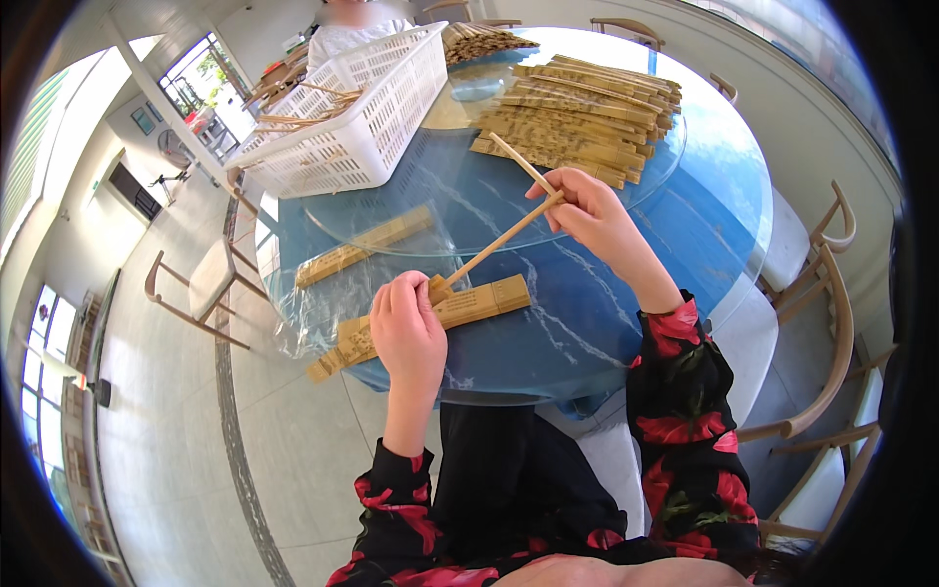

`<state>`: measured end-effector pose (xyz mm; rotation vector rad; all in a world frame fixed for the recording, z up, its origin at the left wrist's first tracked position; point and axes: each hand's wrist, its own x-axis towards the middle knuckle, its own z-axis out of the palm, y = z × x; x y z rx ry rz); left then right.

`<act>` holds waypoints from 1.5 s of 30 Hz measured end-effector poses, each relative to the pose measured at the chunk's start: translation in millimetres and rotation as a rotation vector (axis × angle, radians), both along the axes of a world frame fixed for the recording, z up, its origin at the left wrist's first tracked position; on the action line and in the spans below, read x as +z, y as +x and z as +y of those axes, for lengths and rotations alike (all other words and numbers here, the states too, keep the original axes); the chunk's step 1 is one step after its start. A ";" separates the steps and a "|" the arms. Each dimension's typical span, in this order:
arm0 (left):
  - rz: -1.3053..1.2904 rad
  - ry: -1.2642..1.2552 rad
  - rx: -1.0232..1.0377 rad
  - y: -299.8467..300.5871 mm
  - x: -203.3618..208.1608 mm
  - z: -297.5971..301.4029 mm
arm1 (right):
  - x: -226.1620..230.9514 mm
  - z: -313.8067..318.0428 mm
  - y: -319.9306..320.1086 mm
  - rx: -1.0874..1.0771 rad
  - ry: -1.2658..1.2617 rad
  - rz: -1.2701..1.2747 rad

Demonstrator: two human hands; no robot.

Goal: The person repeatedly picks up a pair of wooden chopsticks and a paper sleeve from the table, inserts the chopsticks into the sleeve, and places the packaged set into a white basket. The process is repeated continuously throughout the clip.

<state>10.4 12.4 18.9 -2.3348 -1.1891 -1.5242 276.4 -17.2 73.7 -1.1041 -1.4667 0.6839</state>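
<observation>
At the near edge of the table, my left hand (406, 328) is closed on a tan paper sleeve, whose end (442, 286) shows past my fingertips. Beneath it lie more flat printed sleeves (494, 298). My right hand (587, 215) pinches two thin wooden sticks that look like chopsticks. One chopstick (504, 237) slants down to the left, its lower end at the sleeve by my left fingers. The other (518, 162) points up and left. Whether the lower tip is inside the sleeve is hard to see. Clear plastic wrap (323, 318) lies left of my left hand.
A white slatted basket (391, 132) with loose sticks (313, 112) stands at the back left. A large stack of tan sleeves (577, 112) lies on the glass turntable (646, 210). Another sleeve bundle (367, 247) is behind my left hand. Chairs (210, 279) surround the table; a person (352, 41) sits opposite.
</observation>
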 end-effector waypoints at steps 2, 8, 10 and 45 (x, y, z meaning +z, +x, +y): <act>-0.009 -0.005 0.008 -1.2 0.0 -0.7 | 13.8 -8.4 2.5 0.137 -0.096 0.234; -0.029 -0.012 0.013 -1.0 -2.1 -1.2 | 15.8 -12.5 3.9 0.450 -0.161 0.590; -0.043 -0.013 -0.003 -1.7 -0.8 -2.4 | 17.2 -13.8 5.7 0.549 -0.174 0.664; 0.049 0.058 -0.103 14.0 1.5 -4.6 | 14.2 -13.7 0.1 0.023 0.257 -0.630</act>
